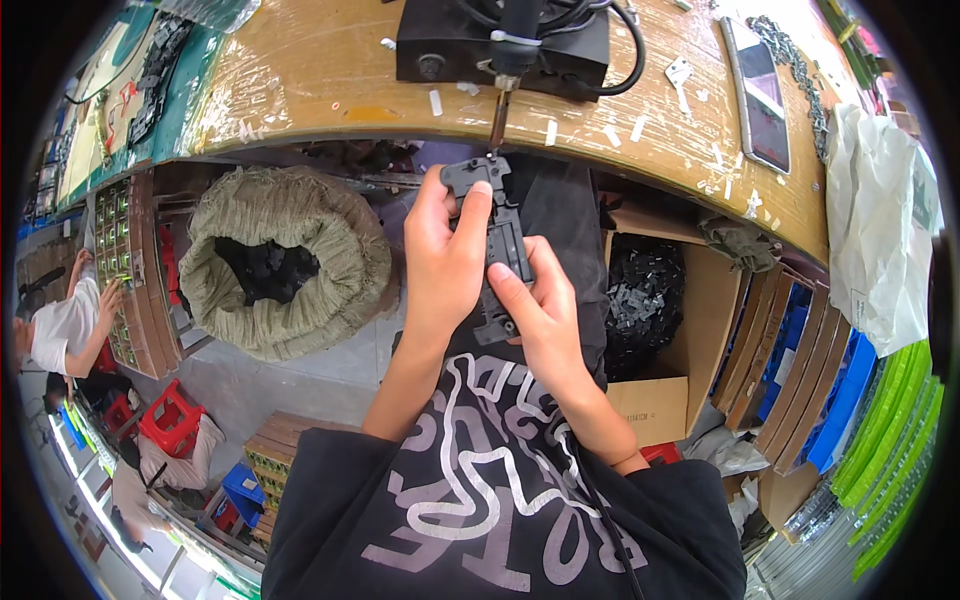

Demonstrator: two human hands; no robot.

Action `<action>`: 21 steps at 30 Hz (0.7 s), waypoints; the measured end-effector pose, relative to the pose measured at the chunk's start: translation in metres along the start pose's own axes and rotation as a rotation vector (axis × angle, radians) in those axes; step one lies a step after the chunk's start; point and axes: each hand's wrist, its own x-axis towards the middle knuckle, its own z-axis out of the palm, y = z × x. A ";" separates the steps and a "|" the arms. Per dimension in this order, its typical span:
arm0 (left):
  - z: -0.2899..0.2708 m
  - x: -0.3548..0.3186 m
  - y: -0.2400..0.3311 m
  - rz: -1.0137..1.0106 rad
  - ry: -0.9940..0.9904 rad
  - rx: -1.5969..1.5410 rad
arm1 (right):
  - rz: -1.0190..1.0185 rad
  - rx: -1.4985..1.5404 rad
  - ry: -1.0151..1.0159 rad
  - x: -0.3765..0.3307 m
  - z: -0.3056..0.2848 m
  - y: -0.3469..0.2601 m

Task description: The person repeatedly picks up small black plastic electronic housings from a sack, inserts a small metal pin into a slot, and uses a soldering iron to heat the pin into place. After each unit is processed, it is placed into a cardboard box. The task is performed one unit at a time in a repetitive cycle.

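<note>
The wooden worktop (330,75) carries a black box (500,45) and a phone (760,95). White scraps (640,128) and a chain (800,70) lie on it too.

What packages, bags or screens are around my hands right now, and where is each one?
Cardboard box: right of the hands, open, brown, full of small black parts.
Woven sack: left of the hands, olive, rim rolled down, black parts inside.
Phone: on the wooden bench, upper right, flat, dark screen.
Plastic bag: far right, white, crumpled.
</note>
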 end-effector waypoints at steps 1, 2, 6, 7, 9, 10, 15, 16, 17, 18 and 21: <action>0.001 0.000 0.002 0.009 -0.007 -0.005 | -0.023 0.030 0.009 -0.001 0.003 -0.002; 0.001 -0.001 0.002 0.019 -0.003 -0.025 | -0.004 0.023 -0.004 -0.002 0.002 -0.002; -0.001 -0.002 0.002 -0.010 -0.005 -0.032 | 0.060 -0.013 -0.022 -0.003 0.004 -0.012; -0.001 -0.001 0.002 -0.021 -0.006 -0.036 | 0.047 -0.017 -0.019 -0.002 0.003 -0.011; 0.000 0.005 -0.008 -0.016 -0.019 -0.043 | 0.029 -0.036 -0.006 0.003 -0.003 -0.002; -0.002 0.005 -0.013 -0.015 -0.015 -0.042 | 0.031 -0.047 -0.005 0.006 -0.007 0.002; -0.055 0.019 -0.047 -0.107 0.074 0.370 | 0.019 -0.330 0.385 0.037 -0.085 0.044; -0.079 0.022 -0.056 -0.076 0.162 0.413 | -0.026 -0.388 0.551 0.039 -0.114 0.056; -0.104 0.023 -0.062 -0.092 0.261 0.472 | 0.140 -0.382 0.591 0.035 -0.131 0.040; -0.129 0.024 -0.064 -0.097 0.349 0.523 | -0.100 -0.494 0.660 0.036 -0.181 0.068; -0.222 0.029 -0.103 -0.002 0.539 0.728 | -0.040 -0.866 0.937 0.010 -0.282 0.113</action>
